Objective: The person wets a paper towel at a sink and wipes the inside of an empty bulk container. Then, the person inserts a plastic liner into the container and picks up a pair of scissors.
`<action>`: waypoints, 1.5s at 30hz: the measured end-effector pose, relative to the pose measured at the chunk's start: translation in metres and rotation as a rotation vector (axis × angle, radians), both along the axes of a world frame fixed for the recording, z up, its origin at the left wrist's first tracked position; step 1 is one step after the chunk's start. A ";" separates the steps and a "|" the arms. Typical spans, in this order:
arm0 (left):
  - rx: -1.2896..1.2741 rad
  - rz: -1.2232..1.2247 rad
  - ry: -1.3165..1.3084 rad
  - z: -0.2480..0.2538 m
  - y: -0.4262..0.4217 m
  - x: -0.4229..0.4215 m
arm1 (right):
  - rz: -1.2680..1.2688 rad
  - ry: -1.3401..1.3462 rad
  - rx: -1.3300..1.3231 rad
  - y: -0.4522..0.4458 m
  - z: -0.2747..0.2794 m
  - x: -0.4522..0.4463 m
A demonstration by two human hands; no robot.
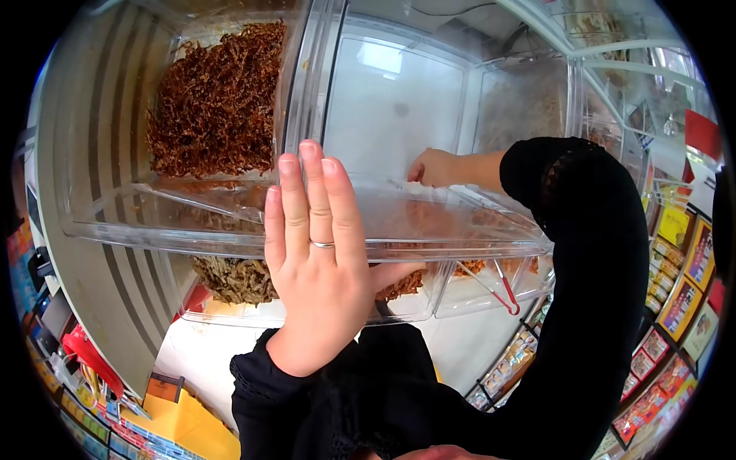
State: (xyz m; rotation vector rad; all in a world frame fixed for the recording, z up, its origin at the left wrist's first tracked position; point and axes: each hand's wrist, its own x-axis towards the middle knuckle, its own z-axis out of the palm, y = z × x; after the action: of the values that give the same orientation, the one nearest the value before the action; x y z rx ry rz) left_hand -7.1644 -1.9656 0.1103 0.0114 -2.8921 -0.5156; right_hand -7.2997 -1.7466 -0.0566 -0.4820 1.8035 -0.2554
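Within a clear bin (399,84), beside brown shreds (218,100), work seems under way: the left hand (318,253) is held flat over the front edge, thumb spread, the right hand (434,168) is curled inside, whether pinching cannot be told, and steadiness seems called for.

Tiered display of clear plastic bins: upper-left bin (153,236) bearing red-brown dried shreds (218,100); adjoining upper bin (391,100), pale and cloudy; lower row (230,317) bearing grey-brown dried pieces (234,277), orange-red pieces (402,287), with red-tipped tongs (507,294) at the right front.
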 end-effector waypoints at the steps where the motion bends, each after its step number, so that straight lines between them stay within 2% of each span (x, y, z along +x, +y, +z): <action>1: 0.002 -0.004 -0.007 -0.001 0.000 0.001 | -0.119 -0.136 0.148 -0.003 0.003 -0.003; 5: 0.051 0.030 -0.002 -0.003 0.003 0.000 | -0.239 -0.253 0.240 0.006 0.006 -0.006; 11: 0.062 0.082 -0.030 0.001 0.006 -0.001 | -0.412 -0.418 0.206 0.020 0.068 -0.009; 13: 0.045 0.083 -0.043 0.002 0.006 -0.002 | -0.241 -0.351 0.149 0.012 0.094 -0.011; 16: -0.009 0.073 -0.065 0.000 0.007 -0.002 | -0.209 -0.326 0.084 0.013 0.110 -0.007; 22: -0.036 0.107 -0.044 0.004 0.010 -0.005 | -0.205 -0.303 0.020 0.005 0.161 -0.007; 35: -0.050 0.073 -0.064 0.005 0.009 -0.004 | -0.248 -0.337 -0.046 0.001 0.199 -0.009; 38: -0.055 0.072 -0.067 0.006 0.009 -0.004 | -0.223 -0.430 -0.001 -0.002 0.212 -0.020; 40: -0.061 0.065 -0.054 0.005 0.009 -0.004 | -0.281 -0.341 -0.111 -0.001 0.226 -0.032; 42: -0.070 0.062 -0.043 0.004 0.009 -0.003 | -0.420 -0.090 -0.253 0.012 0.235 -0.050; 44: -0.079 0.057 -0.027 0.004 0.009 -0.004 | -0.397 0.037 -0.208 0.017 0.237 -0.073; 45: -0.080 0.059 -0.024 0.004 0.009 -0.004 | -0.288 0.096 -0.257 0.018 0.233 -0.081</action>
State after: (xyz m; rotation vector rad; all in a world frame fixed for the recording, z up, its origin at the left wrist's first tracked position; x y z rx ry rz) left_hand -7.1682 -1.9563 0.1140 0.0914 -2.9237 -0.3918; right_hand -7.3802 -1.7282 0.1765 -0.4171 1.9427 -0.6799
